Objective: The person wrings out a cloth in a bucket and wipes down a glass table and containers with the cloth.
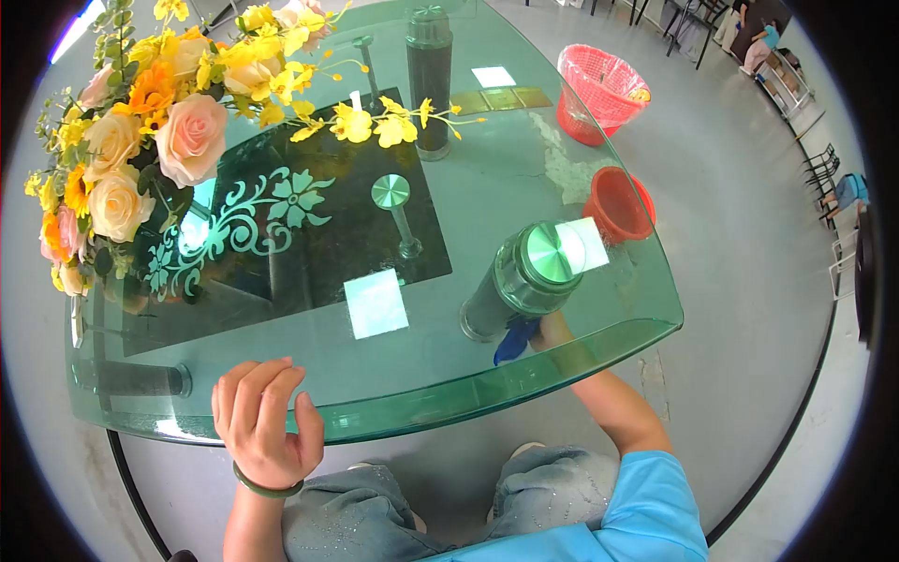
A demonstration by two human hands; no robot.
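Observation:
At the near edge of the glass table (487, 386), my left hand (262, 412) rests on the glass with its fingers loosely bent and thumb apart, holding nothing. My right hand (552, 332) reaches under the tabletop and shows through the green glass. A dark blue cloth (516, 339) is gripped in it, beside the lower part of a thick cylindrical table leg (506, 286) with a shiny metal cap. Some of the right fingers are hidden behind the cloth and the glass.
An artificial flower arrangement (140, 140) stands on the left of the tabletop. Other legs (431, 84) and a dark panel with a floral pattern (281, 211) show through the glass. A red lined basket (599, 94) and a red bucket (620, 204) sit on the floor. Chairs and people are farther back.

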